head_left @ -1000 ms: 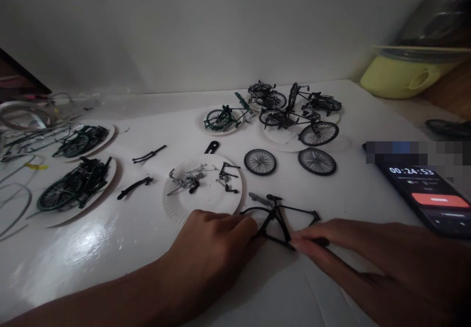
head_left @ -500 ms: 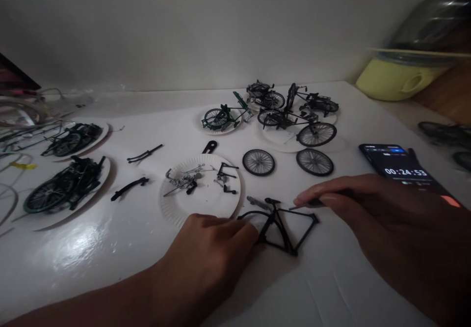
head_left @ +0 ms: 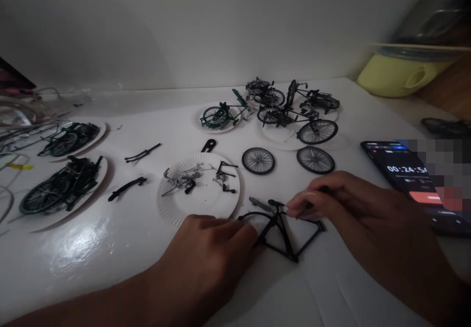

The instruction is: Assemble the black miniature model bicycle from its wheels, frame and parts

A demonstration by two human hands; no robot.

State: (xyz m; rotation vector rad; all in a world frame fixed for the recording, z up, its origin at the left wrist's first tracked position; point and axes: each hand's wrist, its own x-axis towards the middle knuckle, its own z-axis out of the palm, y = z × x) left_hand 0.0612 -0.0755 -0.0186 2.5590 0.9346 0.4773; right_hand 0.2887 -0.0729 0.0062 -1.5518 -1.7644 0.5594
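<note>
Bicycle frame point(head_left: 285, 238): black, lying on the white table point(head_left: 287, 292) between the two grips.
Left hand point(head_left: 217, 253): fingers curled down over the frame's rear end, gripping it.
Right hand point(head_left: 349, 214): pinching a slim dark tool point(head_left: 324, 189) just beside the saddle point(head_left: 275, 203), its tip hidden.
Loose wheels point(head_left: 258, 161): two, lying beyond both grips.
Paper plate point(head_left: 209, 204): small parts point(head_left: 187, 179) on it, just beyond the left grip.

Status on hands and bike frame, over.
Left hand holding black frame at rear. Right hand pinching slim dark object near saddle. Parts plate just beyond left hand.
</note>
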